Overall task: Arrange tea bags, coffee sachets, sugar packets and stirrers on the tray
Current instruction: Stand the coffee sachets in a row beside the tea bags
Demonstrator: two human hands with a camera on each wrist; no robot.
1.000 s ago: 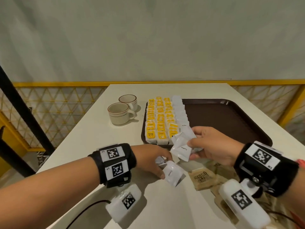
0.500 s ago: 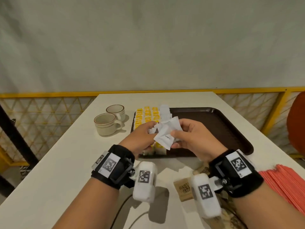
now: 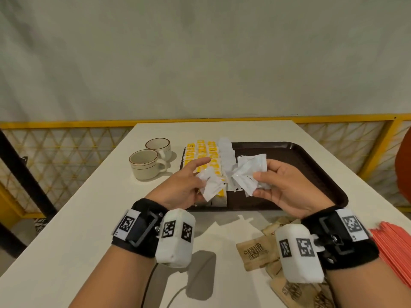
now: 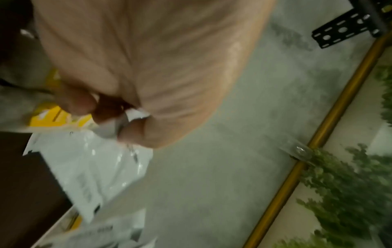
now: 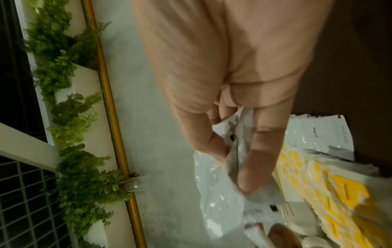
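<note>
Both hands are raised over the near left part of the dark brown tray [image 3: 311,165]. My left hand [image 3: 189,185] pinches a white sachet [image 3: 211,186] between thumb and fingers; the same sachet [image 4: 91,169] fills the lower left of the left wrist view. My right hand [image 3: 280,187] holds a fan of several white sachets [image 3: 249,174], seen crumpled under the fingers [image 5: 250,164] in the right wrist view. On the tray's left side lie rows of yellow tea bags [image 3: 202,152] and a column of white sachets [image 3: 226,152].
Two beige cups [image 3: 146,163] stand left of the tray. Brown sugar packets [image 3: 255,252] lie on the white table [image 3: 66,241] near my right wrist. A stack of red stirrers [image 3: 393,247] lies at the right edge. A yellow railing [image 3: 66,124] runs behind the table.
My left hand picked a white sachet off the table and rose to meet the right hand. The two hands have since drawn slightly apart, each with sachets.
</note>
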